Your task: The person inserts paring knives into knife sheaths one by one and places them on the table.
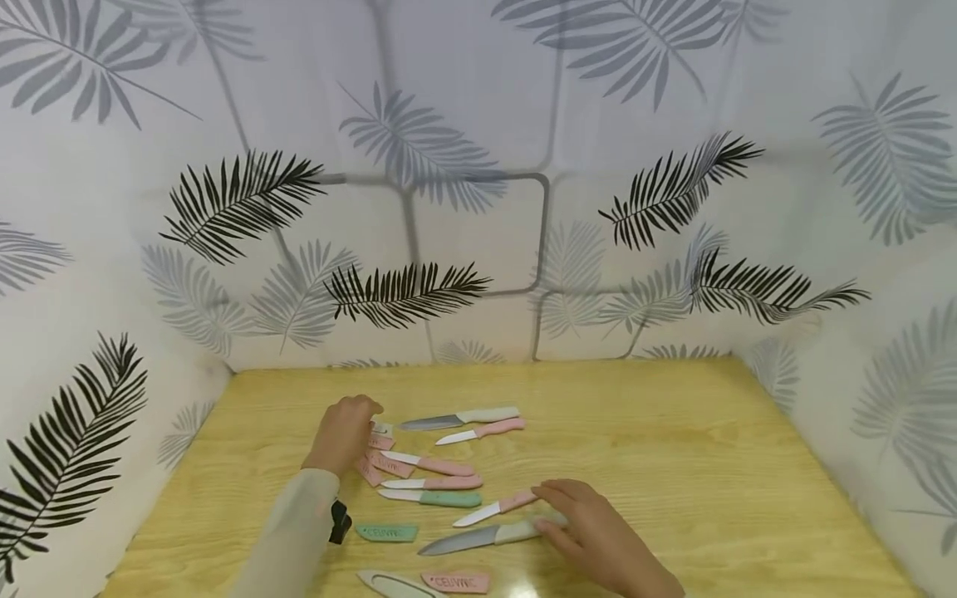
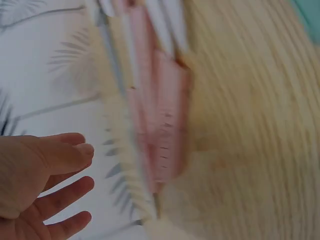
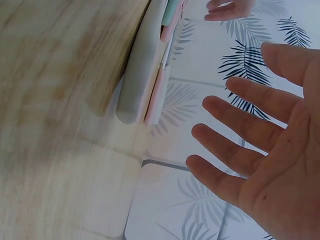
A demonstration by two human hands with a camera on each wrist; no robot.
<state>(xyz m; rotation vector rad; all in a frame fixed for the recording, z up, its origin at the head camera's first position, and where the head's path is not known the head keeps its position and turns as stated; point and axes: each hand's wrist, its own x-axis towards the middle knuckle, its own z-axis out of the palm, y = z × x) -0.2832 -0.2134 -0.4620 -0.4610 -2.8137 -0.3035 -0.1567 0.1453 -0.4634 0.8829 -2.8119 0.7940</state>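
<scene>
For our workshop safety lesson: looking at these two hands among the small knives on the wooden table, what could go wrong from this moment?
1. Several blades lie bare. The right hand, open, is at the handle of the grey knife, whose uncovered blade is close by; a slip could cut.
2. The left hand is beside the pink sheaths, right by the tips of the pink knives; reaching without looking may meet a point.
3. The white sheath lies near the table's front edge and might get knocked off.

"CELIVIVIC"-like lettering, hardly legible, on green sheath (image 1: 386, 532) and pink sheath (image 1: 455, 581)
</scene>
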